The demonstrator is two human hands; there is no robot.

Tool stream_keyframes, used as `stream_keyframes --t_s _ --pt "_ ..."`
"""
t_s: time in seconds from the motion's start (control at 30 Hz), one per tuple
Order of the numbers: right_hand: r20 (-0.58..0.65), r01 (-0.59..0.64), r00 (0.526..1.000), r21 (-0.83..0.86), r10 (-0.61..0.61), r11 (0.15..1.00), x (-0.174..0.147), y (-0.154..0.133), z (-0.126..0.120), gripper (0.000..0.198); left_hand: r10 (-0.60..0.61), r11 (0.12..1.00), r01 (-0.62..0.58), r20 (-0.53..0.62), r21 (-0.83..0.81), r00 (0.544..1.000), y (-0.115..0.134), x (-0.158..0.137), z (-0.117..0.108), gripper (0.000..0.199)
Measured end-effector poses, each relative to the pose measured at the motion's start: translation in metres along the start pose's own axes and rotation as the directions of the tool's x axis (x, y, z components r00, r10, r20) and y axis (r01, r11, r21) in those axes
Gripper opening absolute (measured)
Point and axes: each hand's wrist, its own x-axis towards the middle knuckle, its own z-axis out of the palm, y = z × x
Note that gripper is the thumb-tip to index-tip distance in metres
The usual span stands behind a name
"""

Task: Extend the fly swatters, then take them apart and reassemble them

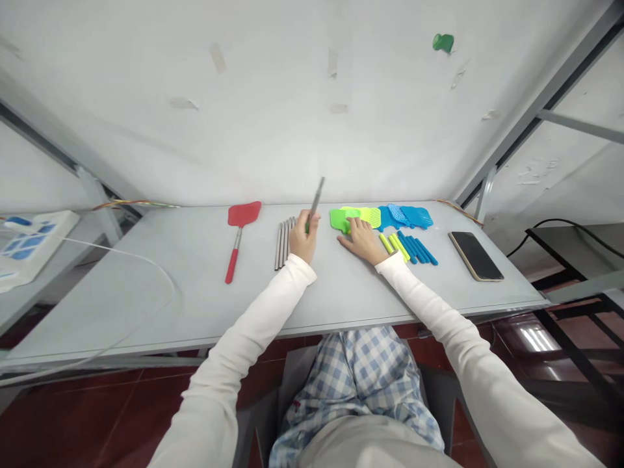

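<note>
Closed around a metal rod (317, 193), my left hand (303, 239) keeps it tilted upward above the table; a bit of green, perhaps a handle grip, shows between the fingers. My right hand (364, 240) rests with fingers spread on a green fly swatter head (338, 220). Beside that lie yellow-green perforated heads (374, 217) and blue heads (418, 217). Yellow grips (400, 247) and blue grips (425, 249) lie in a row just right of my right hand. Several metal rods (281, 246) lie left of my left hand, partly hidden by it.
A red fly swatter (233, 257) with a metal shaft lies on the left part of the grey table (185, 286). A phone (475, 256) lies at the right. A white cable (156, 265) crosses the table's left side. The wall (273, 117) rises behind the table.
</note>
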Motion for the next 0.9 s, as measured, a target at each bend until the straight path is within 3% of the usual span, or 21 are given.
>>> stream_keyframes --t_s 0.07,0.13,0.27,0.37,0.43,0.47,0.53,0.6,0.67,0.77,0.9 --pt "-0.001 -0.015 1.000 -0.041 0.015 0.999 -0.002 0.000 -0.007 0.059 0.062 0.941 -0.110 0.157 0.320 0.986 -0.001 0.001 -0.005 0.037" --pt "0.006 -0.019 1.000 -0.080 0.020 0.997 -0.005 0.001 -0.013 0.053 0.025 0.850 -0.170 0.284 0.499 0.959 -0.003 0.002 -0.008 0.035" --pt "-0.070 -0.020 0.997 0.016 0.021 1.000 -0.009 0.012 -0.017 0.033 -0.017 0.775 -0.202 0.339 0.599 0.941 -0.005 0.001 -0.006 0.038" --pt "-0.257 -0.121 0.945 0.295 0.201 0.948 -0.008 0.027 -0.019 0.018 0.023 0.778 -0.240 0.356 0.581 0.934 -0.005 -0.001 -0.005 0.038" --pt "-0.287 -0.171 0.872 0.581 0.396 0.796 -0.005 0.035 -0.021 0.017 0.044 0.785 -0.259 0.367 0.562 0.929 -0.004 -0.004 -0.005 0.037" --pt "-0.228 -0.171 0.849 0.735 0.476 0.656 -0.004 0.038 -0.021 0.020 0.050 0.788 -0.265 0.372 0.555 0.927 -0.003 -0.005 -0.004 0.036" --pt "-0.022 -0.147 0.841 0.952 0.541 0.267 -0.002 0.039 -0.023 0.024 0.056 0.792 -0.270 0.374 0.548 0.926 -0.002 -0.006 -0.004 0.036" --pt "0.158 -0.126 0.850 0.987 0.503 -0.096 0.000 0.038 -0.025 0.027 0.053 0.793 -0.263 0.368 0.549 0.928 -0.002 -0.007 -0.003 0.036" --pt "0.238 -0.091 0.848 0.946 0.473 -0.312 0.000 0.035 -0.027 0.025 0.048 0.794 -0.249 0.352 0.554 0.935 -0.002 -0.007 -0.003 0.037" --pt "0.260 -0.023 0.848 0.888 0.462 -0.459 -0.001 0.031 -0.029 0.021 0.038 0.795 -0.233 0.338 0.559 0.940 -0.003 -0.007 -0.003 0.037" --pt "0.271 -0.023 0.855 0.872 0.442 -0.489 -0.002 0.029 -0.031 0.018 0.014 0.782 -0.237 0.364 0.576 0.931 -0.002 -0.007 -0.002 0.035"
